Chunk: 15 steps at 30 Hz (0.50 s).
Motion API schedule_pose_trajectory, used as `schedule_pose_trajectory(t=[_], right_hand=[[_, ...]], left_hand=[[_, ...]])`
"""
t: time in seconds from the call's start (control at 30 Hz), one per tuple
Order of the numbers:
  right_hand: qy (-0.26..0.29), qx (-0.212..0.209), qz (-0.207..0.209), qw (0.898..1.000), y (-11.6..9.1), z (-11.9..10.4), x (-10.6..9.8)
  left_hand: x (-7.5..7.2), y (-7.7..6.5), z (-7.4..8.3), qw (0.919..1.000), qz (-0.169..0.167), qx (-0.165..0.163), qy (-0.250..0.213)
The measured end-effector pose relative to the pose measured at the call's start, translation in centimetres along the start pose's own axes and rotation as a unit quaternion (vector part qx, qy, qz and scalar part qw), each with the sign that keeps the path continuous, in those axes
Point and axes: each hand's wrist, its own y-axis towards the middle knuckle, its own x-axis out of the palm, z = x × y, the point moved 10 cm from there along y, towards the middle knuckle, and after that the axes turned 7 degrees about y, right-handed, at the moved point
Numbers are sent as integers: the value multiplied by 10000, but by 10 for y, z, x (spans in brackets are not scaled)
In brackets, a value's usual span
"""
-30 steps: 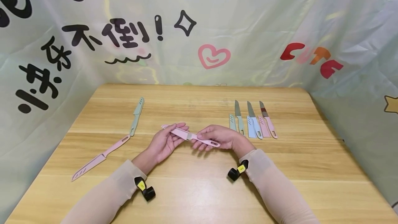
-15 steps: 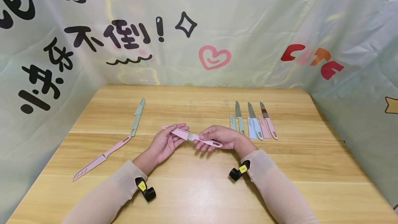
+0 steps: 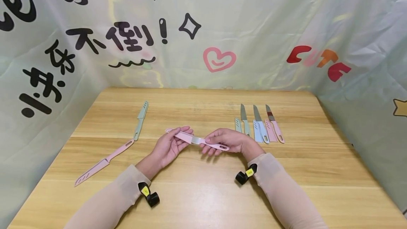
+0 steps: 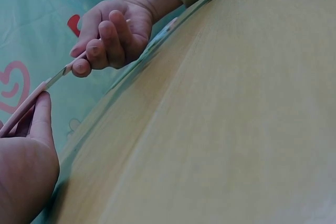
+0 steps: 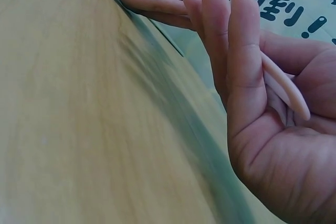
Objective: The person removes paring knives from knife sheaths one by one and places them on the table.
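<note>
Between the hands, in the head view, is a pink knife [image 3: 219, 147] partly drawn out of a pink sheath [image 3: 183, 136]. My left hand [image 3: 168, 148] pinches the sheath between thumb and fingers, palm turned up. My right hand [image 3: 227, 140] holds the knife's handle, thumb on top and fingers beneath. A short stretch of bare blade [image 3: 196, 140] shows between sheath and handle. In the left wrist view the blade [image 4: 55, 78] spans the gap between both hands. The handle's end [image 5: 294, 98] pokes out past the fingers in the right wrist view.
On the wooden table [image 3: 197, 193], a sheathed green knife [image 3: 140, 119] and a sheathed pink knife [image 3: 105, 162] lie at left. At right lie unsheathed green [image 3: 245, 120], blue [image 3: 260, 124] and pink [image 3: 275, 124] knives, each beside its sheath. A printed curtain [image 3: 254, 20] hangs behind.
My right hand has moved slightly right with the handle, and more of the blade shows outside the sheath. The left hand and sheath stay nearly in place.
</note>
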Motion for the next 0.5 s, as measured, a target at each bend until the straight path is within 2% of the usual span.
schedule_pose_trajectory(t=[0.5], right_hand=[[-85, 17, -8, 10000, -5, -1, -1]], left_hand=[[-1, 0, 0, 10000, 14, 19, -95]])
